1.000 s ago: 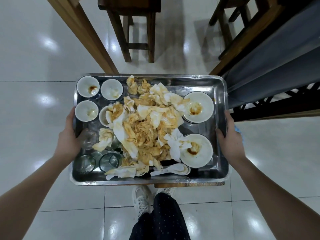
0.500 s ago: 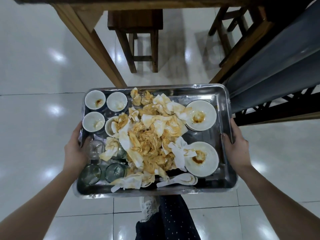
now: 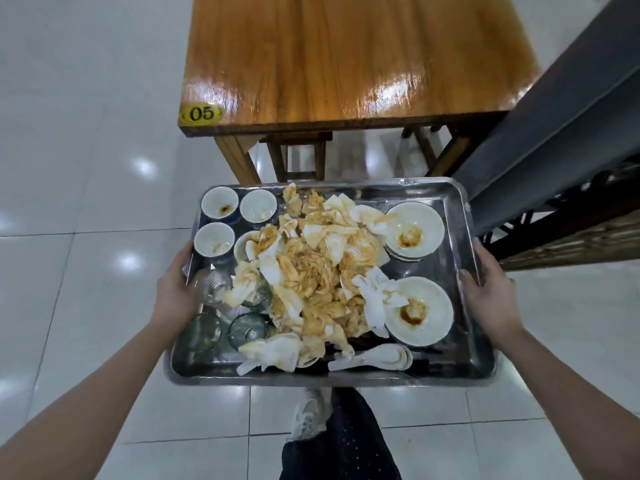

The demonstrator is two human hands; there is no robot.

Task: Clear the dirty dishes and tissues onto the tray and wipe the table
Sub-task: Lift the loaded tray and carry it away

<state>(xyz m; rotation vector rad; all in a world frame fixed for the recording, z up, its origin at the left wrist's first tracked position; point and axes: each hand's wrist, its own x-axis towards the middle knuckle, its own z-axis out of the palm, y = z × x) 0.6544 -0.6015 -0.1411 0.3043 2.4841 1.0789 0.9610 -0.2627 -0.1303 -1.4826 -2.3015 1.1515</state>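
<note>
Left hand: your left hand (image 3: 175, 292) gripped the left rim of the rectangular stainless-steel tray (image 3: 465, 220), fingers (image 3: 185, 261) curled over its edge.
Right hand: your right hand (image 3: 491, 299) gripped the opposite rim the same way; neither hand held anything else.
Load: a heap of sauce-stained white tissues (image 3: 311, 271) lay midway between your fingers. Round white plates (image 3: 420, 311) sat just inside the right fingers. Small white cups (image 3: 220, 204) and clear glass tumblers (image 3: 247, 327) sat just inside the left.
Counter: the glossy brown wooden counter (image 3: 346, 57) stood beyond your fingers, apart from the tray.
Stage: clearing looked finished; I judged the wipe was either done or next.
Risk: the ribbed tumbler (image 3: 213, 289) touching your left fingers appeared to lean. Any tilt could have rolled it, slid the plates, or spilled the heaped tissues onto the white tiled floor (image 3: 86, 202).
</note>
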